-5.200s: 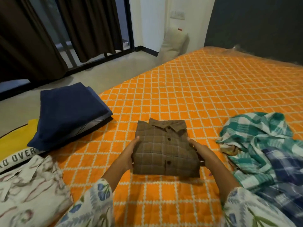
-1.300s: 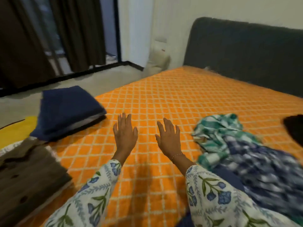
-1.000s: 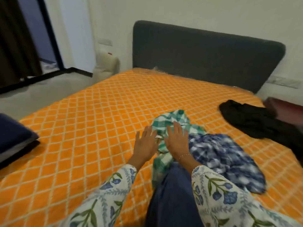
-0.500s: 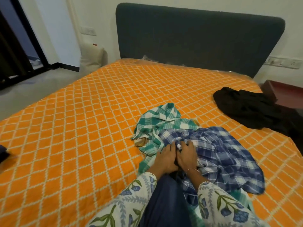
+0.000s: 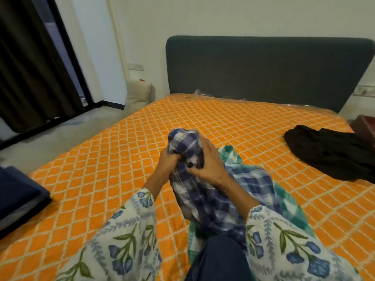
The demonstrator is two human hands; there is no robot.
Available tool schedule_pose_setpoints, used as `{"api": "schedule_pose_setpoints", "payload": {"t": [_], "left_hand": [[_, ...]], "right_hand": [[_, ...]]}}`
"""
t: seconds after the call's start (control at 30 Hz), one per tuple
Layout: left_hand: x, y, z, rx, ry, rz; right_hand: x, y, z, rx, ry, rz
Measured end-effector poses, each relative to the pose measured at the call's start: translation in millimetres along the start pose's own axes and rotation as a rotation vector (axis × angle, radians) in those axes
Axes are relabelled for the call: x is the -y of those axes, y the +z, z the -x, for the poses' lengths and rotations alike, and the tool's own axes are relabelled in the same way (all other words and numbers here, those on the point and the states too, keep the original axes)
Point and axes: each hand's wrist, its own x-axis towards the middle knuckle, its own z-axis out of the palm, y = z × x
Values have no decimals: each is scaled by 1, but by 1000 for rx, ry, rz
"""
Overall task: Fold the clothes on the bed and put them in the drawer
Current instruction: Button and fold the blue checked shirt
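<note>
While both hands bunch it up off the mattress, the crumpled blue-and-white checked cotton shirt point(image 5: 194, 179) hangs in a loose wad at the middle of the view, its tail trailing down toward 6 o'clock over the rumpled green-and-white checked garment point(image 5: 288, 201) lying under it. The left hand point(image 5: 167, 162) has its fingers curled tight into a fistful of the cloth, and the right hand point(image 5: 209, 165) wraps over the wad from the other side, thumb and fingers clamped on the fabric; the two hands sit close together, likely so the shirt can be lifted clear of the green one and shaken out flat for folding. At 3 o'clock a heap of black cloth point(image 5: 332, 153) waits unfolded near the bed's edge, and at 9 o'clock the corner of a folded navy pile point(image 5: 18, 197) rests on the bed. The bed wears an orange quilted cover with a white lattice pattern point(image 5: 113, 171), soft and sure to wrinkle under a fold. At 12 o'clock stands a dark grey padded headboard point(image 5: 263, 72) against a pale wall, and at 10 o'clock dark brown curtains point(image 5: 26, 74) hang beside a black-framed door. No drawer is in view
</note>
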Motion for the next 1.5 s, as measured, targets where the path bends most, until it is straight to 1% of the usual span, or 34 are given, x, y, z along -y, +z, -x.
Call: {"api": "schedule_pose_setpoints", "payload": {"t": [0.03, 0.07, 0.1, 0.17, 0.23, 0.3, 0.37, 0.43, 0.47, 0.5, 0.53, 0.6, 0.63, 0.67, 0.7, 0.77, 0.8, 0.83, 0.87, 0.9, 0.93, 1.0, 1.03, 1.1, 1.13, 1.2, 1.23, 1.27, 1.3, 1.33, 1.4, 1.43, 1.5], "left_hand": [[-13, -18, -2, -15, -12, 10], [-23, -32, -3, -13, -12, 24], [-34, -49, -2, -5, -5, 45], [-51, -68, -1, 25, -7, 75], [-65, -89, 5, 19, -11, 123], [-81, -112, 13, -10, 0, 124], [-89, -142, 23, -19, 10, 30], [-97, -183, 36, 13, -31, -88], [-98, -203, 41, 56, -56, -66], [-99, -223, 45, 67, -71, 21], [-102, -243, 51, 39, -71, 160], [-107, -270, 56, -118, -49, 386], [-111, -279, 58, -174, -48, 414], [-114, -284, 61, -190, -58, 399], [-116, -288, 66, -183, -89, 345], [-119, -283, 75, -164, -166, 201], [-117, -280, 76, -191, -154, 113], [-117, -274, 79, -260, -114, 44], [-115, -266, 82, -333, -62, 17], [-112, -258, 85, -380, -25, 37], [-108, -251, 87, -400, 4, 93], [-98, -241, 89, -412, 32, 147], [-94, -241, 89, -419, 37, 153], [-90, -242, 88, -421, 42, 157], [-89, -242, 89, -419, 43, 149], [-89, -241, 91, -399, 45, 118], [-89, -241, 90, -383, 44, 97], [-90, -241, 90, -353, 54, 80], [-92, -242, 89, -308, 65, 45], [-97, -242, 89, -250, 67, -16], [-113, -243, 90, -116, -6, -279], [-122, -243, 90, -39, -94, -448], [-137, -241, 89, 104, -281, -719]], "right_hand": [[-4, 5, -2, 30, 43, 101], [-8, 8, -1, 50, 83, 144], [-3, 12, -1, 61, 107, 106], [9, 21, -6, 47, 114, -139], [37, 33, -19, -38, 102, -360], [67, 47, -35, -114, 88, -404], [95, 58, -47, -117, 64, -409], [124, 67, -55, -99, 44, -444], [135, 70, -57, -95, 23, -457], [145, 73, -62, -83, -22, -458], [156, 77, -66, -57, -74, -454], [176, 77, -73, 40, -170, -440], [186, 73, -75, 118, -212, -439], [197, 67, -76, 224, -237, -447], [211, 60, -76, 371, -229, -460], [228, 43, -80, 689, -150, -489], [233, 38, -80, 809, -121, -512], [239, 36, -79, 865, -89, -563], [244, 36, -77, 862, -38, -637], [248, 38, -75, 797, 26, -693], [250, 43, -76, 683, 97, -712], [247, 49, -82, 463, 219, -593], [245, 48, -85, 445, 268, -517], [245, 36, -86, 502, 373, -312], [246, 28, -84, 515, 370, -149], [244, 17, -87, 487, 228, 253], [246, 12, -84, 445, 180, 380], [248, 9, -82, 392, 120, 458], [247, 10, -85, 365, 14, 500], [242, 12, -90, 340, -73, 443], [237, 10, -89, 240, -148, 69], [240, 7, -85, 222, -191, -72], [247, 4, -78, 250, -307, -198]]}}
